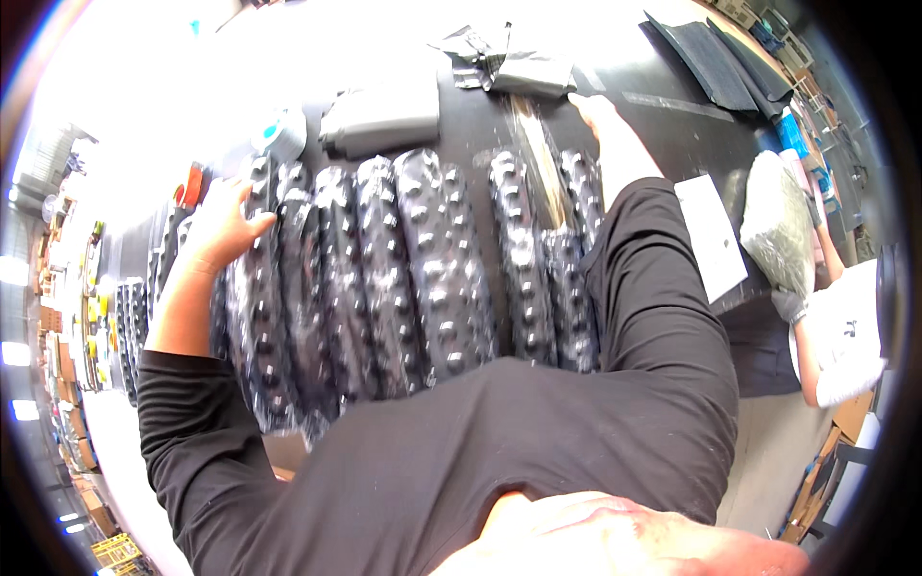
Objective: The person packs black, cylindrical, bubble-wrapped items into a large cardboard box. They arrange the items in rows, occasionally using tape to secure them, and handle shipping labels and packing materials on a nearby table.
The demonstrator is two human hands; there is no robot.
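The left hand (227, 223), thumb spread, lay open against the black bubble-wrap bundles (444, 259) lined across the table (682, 149). Beyond them, the right hand (597, 113) met a grey packet's (533, 75) right end; whether it gripped could not be told.

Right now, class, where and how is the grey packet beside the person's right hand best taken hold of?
Probably by its right end, coming from the right. The grey packet lies lengthwise left to right; that end looks smoother than the crumpled plastic at its left, and the right hand is beside it.
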